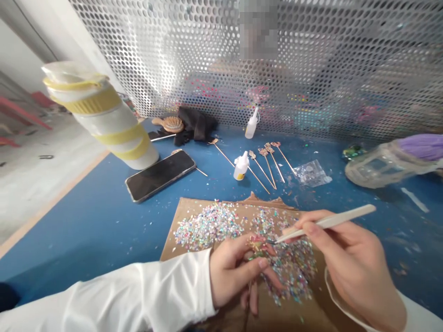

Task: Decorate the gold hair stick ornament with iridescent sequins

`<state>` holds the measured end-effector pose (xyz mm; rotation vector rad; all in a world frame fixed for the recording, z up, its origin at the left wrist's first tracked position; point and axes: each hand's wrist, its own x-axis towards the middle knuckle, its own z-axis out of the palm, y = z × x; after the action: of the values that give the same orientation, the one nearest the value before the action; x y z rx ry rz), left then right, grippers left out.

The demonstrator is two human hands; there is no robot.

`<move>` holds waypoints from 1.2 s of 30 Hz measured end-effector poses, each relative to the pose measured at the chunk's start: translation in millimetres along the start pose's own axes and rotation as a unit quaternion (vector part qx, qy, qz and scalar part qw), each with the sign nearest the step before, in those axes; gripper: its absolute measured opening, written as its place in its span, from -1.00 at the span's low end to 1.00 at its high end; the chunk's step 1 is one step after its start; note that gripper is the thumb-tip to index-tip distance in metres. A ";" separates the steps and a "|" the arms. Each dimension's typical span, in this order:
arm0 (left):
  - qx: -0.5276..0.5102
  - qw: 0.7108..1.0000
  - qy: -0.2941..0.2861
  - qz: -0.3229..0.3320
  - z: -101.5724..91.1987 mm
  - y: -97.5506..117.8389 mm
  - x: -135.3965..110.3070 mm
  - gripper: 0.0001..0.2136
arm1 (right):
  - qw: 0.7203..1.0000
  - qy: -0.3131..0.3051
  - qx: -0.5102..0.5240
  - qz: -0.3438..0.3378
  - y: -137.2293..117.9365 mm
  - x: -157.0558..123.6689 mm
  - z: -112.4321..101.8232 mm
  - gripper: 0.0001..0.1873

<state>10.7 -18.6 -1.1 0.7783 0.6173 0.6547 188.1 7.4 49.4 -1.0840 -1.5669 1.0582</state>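
Observation:
My left hand (235, 267) is closed around a hair stick with a small pink and gold ornament (256, 241) at its top. Part of its thin shaft shows below the fingers. In my right hand (353, 258) is a slim white-handled tool (332, 220), pinched like a pen, its thin dark tip at or very near the ornament. I cannot tell whether the tip touches it. Beneath both hands lies a cardboard sheet (187, 207). On it are a pale heap of glittery sequins (207, 226) and a spread of darker, mixed-colour sequins (294, 267).
Beyond the cardboard stand two small glue bottles (241, 167), near several hair sticks (266, 159) and a clear plastic packet (313, 174). Leftward are a phone (161, 176), a tall cup (104, 115) and a hairbrush (173, 124). A jar (380, 163) lies right. Perforated metal (194, 55) closes the back.

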 end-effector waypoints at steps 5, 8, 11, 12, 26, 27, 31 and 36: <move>-0.008 1.000 0.006 -0.006 1.4 1.1 -0.1 -0.73 | 0.999 -0.005 -0.043 -0.028 3.2 2.9 3.8 -0.87; -0.005 1.000 0.007 -0.015 1.6 0.5 -0.4 -0.74 | 0.998 -0.012 -0.055 -0.032 2.4 4.1 4.5 -0.87; -0.003 1.000 0.013 -0.017 1.0 1.4 -0.3 -0.75 | 0.996 -0.017 -0.076 -0.040 2.1 4.8 5.0 -0.88; 0.002 1.000 0.016 -0.021 0.9 2.5 -0.2 -0.75 | 0.995 -0.018 -0.087 -0.044 2.3 4.8 5.0 -0.88; 0.060 0.996 0.013 -0.058 -4.8 12.2 0.7 -0.67 | 0.989 -0.063 -0.127 -0.032 0.3 12.9 -5.1 -0.81; 0.060 0.996 0.005 -0.063 -5.6 13.5 0.8 -0.68 | 0.989 -0.070 -0.129 -0.030 0.1 14.0 -5.4 -0.80; 0.055 0.995 -0.021 -0.084 -7.5 19.6 1.4 -0.74 | 0.989 -0.083 -0.124 -0.018 -0.3 16.6 -5.1 -0.81; 0.047 0.994 -0.031 -0.090 -7.8 21.8 2.9 -0.75 | 0.988 -0.095 -0.122 -0.006 -2.0 15.8 -5.8 -0.81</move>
<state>0.5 -1.4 10.9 0.8173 0.6576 0.4364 190.5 22.9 55.8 -1.1614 -1.8927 1.0023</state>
